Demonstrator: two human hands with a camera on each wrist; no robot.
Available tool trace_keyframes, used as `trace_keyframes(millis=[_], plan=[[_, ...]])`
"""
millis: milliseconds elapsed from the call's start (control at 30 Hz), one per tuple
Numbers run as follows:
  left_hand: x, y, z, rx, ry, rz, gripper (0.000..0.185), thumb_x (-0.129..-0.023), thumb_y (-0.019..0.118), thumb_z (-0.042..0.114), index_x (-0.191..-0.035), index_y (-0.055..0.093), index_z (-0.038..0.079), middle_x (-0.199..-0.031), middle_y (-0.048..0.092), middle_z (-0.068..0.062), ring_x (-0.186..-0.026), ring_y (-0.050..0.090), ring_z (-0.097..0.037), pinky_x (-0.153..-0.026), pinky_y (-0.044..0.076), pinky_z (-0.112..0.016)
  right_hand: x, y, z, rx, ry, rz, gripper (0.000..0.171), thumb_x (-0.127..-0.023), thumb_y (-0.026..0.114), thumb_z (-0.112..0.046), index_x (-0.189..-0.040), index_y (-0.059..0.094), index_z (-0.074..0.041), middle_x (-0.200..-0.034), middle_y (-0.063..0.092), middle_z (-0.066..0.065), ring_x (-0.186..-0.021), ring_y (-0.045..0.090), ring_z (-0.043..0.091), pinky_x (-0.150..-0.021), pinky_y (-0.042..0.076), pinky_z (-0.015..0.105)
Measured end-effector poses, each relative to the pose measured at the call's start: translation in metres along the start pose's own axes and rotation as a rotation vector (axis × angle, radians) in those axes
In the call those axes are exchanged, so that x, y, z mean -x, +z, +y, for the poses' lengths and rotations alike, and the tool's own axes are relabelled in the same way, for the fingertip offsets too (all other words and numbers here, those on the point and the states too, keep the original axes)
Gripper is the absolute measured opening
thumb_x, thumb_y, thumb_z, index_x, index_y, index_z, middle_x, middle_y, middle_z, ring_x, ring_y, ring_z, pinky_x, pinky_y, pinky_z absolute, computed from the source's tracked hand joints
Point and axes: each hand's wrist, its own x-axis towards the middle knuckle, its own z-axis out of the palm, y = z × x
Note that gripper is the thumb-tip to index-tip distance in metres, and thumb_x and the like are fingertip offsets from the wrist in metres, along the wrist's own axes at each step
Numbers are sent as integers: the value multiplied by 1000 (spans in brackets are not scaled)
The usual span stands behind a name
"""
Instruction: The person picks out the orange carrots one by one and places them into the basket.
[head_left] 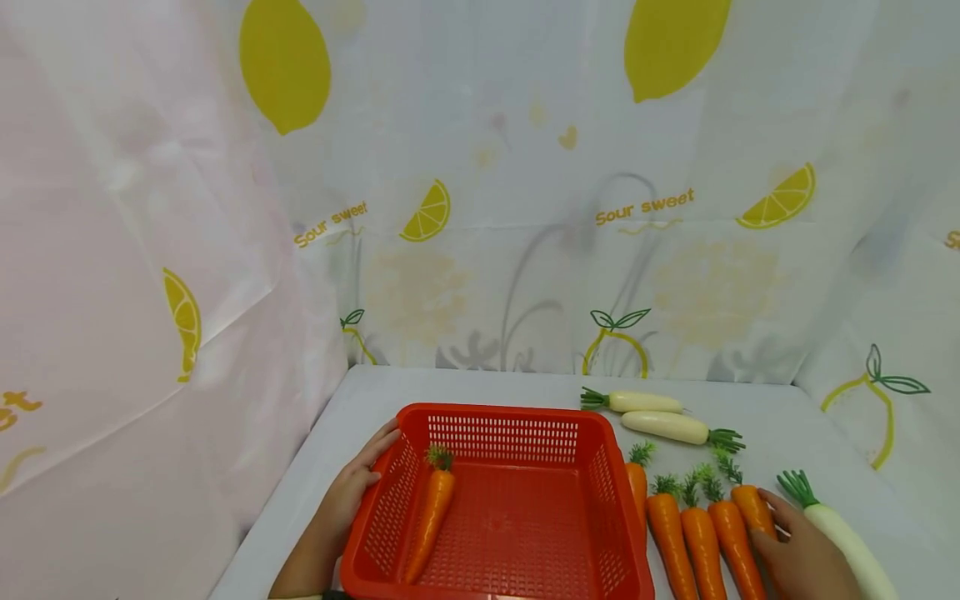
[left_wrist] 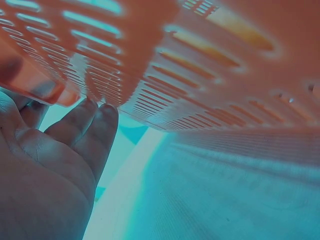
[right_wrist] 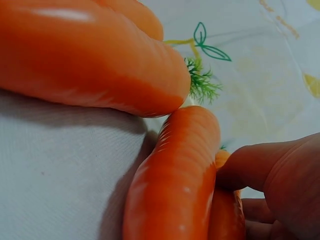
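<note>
Five carrots lie in a row on the white surface (head_left: pixel 525 387) just right of the red basket (head_left: pixel 510 417); a sixth, the carrot in the basket (head_left: pixel 429 517), lies along its left wall. Only the head view shows this whole layout, with two white radishes (head_left: pixel 660 417) at the far right of the surface and a third radish (head_left: pixel 847 542) near the right edge. The right wrist view shows what the head view cannot: the thumb (right_wrist: pixel 260 162) pressing against the side of the rightmost carrot (right_wrist: pixel 172 185), with further fingers curled round lower down. The left wrist view shows, blurred, fingertips (left_wrist: pixel 95 125) against the slotted outer wall of the basket.

The right hand (head_left: pixel 806 558) rests over the near part of the rightmost carrot (head_left: pixel 750 510), its fingers curled on it, at the right end of the row. The left hand (head_left: pixel 352 492) lies flat, fingers fairly straight, against the basket's left side.

Each carrot's long axis runs near to far, green tops pointing far and tips near, the row fanning slightly leftward at the far end. The carrot in the basket leans the other way, its top tilted right. The two far radishes lie crosswise, one top pointing left, the other right.
</note>
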Motion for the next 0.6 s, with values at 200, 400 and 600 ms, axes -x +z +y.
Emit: trace_keyframes(millis=[200,400,600], plan=[[-1,1,0,-15,7,13,72,-94,28,-6,-165,29,8,-177,9,-1,-144,30,7,-108,46,-24,0,-2,-1,-3,8,-6,77,-103,56,-33,-158,25,11,-149,38,45,-129,47,62,-95,51,63],[-1,2,0,-20,-11,47,72,-94,27,-6,-164,31,7,-177,12,0,-141,33,12,-106,47,-23,-2,-3,3,-46,34,-17,82,-105,54,-37,-159,17,12,-148,34,48,-129,47,63,-96,50,65],[0,3,1,-10,-16,39,72,-94,28,-6,-165,30,8,-177,12,1,-143,32,8,-108,47,-25,-4,-3,5,-100,67,-27,85,-106,49,-37,-161,4,10,-151,25,49,-133,41,65,-99,49,66]])
